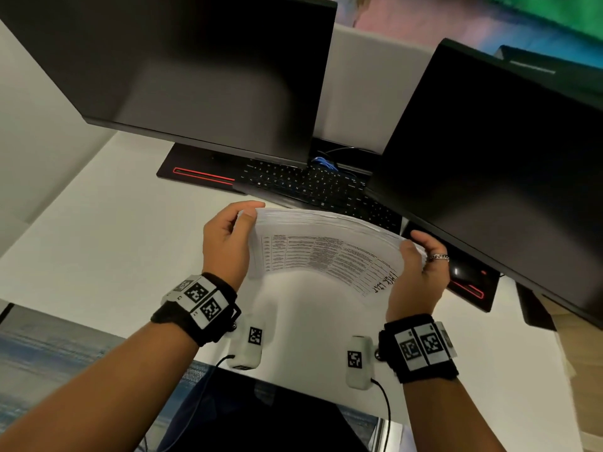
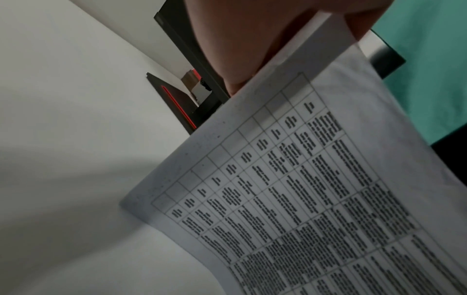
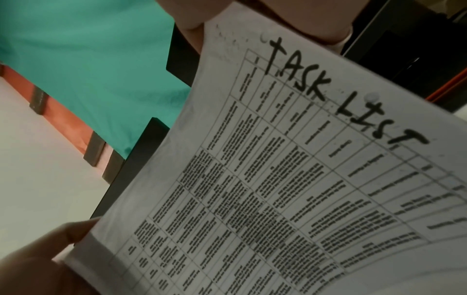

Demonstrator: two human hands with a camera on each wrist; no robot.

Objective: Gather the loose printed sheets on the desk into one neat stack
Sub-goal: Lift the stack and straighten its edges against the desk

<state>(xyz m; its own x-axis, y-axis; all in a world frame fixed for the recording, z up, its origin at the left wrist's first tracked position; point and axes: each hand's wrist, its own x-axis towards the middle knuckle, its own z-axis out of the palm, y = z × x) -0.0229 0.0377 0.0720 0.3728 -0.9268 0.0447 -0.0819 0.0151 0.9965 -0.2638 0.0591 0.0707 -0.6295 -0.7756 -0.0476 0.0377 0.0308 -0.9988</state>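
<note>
A thick stack of printed sheets [image 1: 326, 252] stands on edge above the white desk [image 1: 107, 243], bowed toward me, a printed table on its front page. My left hand [image 1: 228, 243] grips its left edge, thumb in front and fingers curled over the top corner. My right hand [image 1: 417, 272] grips the right edge, beside the handwritten words "TASK LIST". The left wrist view shows the stack [image 2: 316, 189] with the thumb [image 2: 242, 40] on its edge. The right wrist view shows the same stack [image 3: 290, 169] pinched under the thumb [image 3: 192, 22].
Two dark monitors [image 1: 202, 70] [image 1: 509, 164] hang over the back of the desk. A black keyboard [image 1: 313, 187] lies behind the stack on a black mat with red lines [image 1: 202, 174]. A mouse [image 1: 463, 272] sits at the right.
</note>
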